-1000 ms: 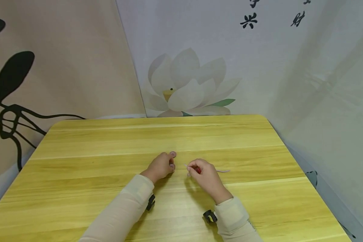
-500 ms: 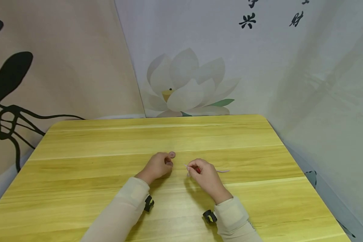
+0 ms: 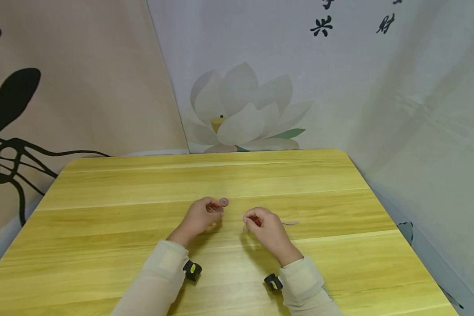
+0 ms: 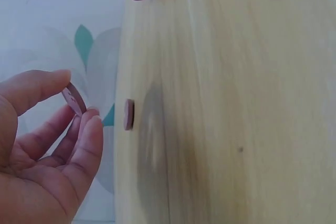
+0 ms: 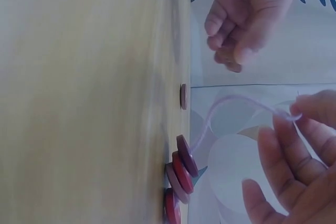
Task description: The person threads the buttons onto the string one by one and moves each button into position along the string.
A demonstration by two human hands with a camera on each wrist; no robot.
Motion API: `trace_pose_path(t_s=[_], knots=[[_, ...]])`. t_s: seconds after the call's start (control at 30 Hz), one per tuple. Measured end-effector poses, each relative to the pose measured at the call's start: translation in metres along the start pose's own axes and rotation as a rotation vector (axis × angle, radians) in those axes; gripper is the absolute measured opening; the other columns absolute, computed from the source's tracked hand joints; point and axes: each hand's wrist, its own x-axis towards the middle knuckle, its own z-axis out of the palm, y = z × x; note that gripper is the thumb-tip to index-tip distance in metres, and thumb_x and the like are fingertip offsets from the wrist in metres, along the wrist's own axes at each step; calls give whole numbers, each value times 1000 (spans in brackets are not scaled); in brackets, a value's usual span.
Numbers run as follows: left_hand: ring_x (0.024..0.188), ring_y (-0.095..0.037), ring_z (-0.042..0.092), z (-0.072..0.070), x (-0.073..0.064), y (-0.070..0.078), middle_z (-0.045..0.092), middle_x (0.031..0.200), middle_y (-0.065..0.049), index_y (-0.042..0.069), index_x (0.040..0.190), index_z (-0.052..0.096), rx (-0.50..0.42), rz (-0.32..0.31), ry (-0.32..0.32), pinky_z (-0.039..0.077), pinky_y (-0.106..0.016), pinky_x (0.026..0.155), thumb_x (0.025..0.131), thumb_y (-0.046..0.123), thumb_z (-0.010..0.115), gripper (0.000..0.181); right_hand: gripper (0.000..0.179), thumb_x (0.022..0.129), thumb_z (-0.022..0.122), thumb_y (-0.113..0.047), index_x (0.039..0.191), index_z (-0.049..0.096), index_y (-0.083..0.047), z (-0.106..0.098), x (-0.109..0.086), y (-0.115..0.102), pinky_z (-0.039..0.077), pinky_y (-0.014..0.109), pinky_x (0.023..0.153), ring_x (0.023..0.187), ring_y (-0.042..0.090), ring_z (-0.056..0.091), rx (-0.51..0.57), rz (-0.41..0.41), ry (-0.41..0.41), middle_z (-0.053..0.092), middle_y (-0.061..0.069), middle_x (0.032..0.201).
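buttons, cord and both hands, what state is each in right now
left hand, raised, pinching one button
held button, off the table, tilted
loose button, lying flat on the table
right hand, pinching the cord
cord, curving slack from the fingers to the grouped buttons
grouped buttons, bunched together, tilted

Both sleeves (image 3: 152, 281) are cream — a black, yellow-marked device (image 3: 192, 271) by each cuff (image 3: 171, 259).
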Motion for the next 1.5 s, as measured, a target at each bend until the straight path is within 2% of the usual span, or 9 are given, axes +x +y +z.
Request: trace_pose_path(t_s=[0.33, 0.63, 0.9, 1.5], knots=[[88, -21, 59, -2, -10, 3, 66, 99, -9, 1, 105, 66, -95, 0, 70, 50, -29, 72, 87, 8, 70, 20, 8, 93, 64, -11, 96, 69, -6, 1, 0, -1, 42, 23, 56, 66, 12, 49, -6, -4, -1, 61, -5, 82], [89, -20, 57, 3, -19, 6, 64, 100, -8, 2, 106, 65, -196, -34, 90, 48, -27, 73, 86, 8, 71, 22, 7, 93, 64, -10, 95, 69, -6, 3, 0, 1, 43, 23, 56, 65, 11, 48, -6, -23, 1, 60, -5, 81], [92, -20, 60, 7, -29, 11, 65, 100, -7, 2, 105, 66, -234, 1, 82, 49, -28, 75, 85, 7, 71, 21, 8, 93, 63, -12, 96, 69, -6, 6, -1, 0, 44, 23, 55, 64, 12, 50, 6, -28, -8, 60, -4, 81], [93, -19, 61, 16, -39, 15, 66, 100, -7, 0, 107, 66, -328, 5, 45, 51, -33, 81, 86, 5, 69, 22, 8, 93, 63, -11, 96, 69, -6, 12, 0, -3, 47, 24, 63, 72, 14, 53, -52, -42, -38, 62, -3, 84]])
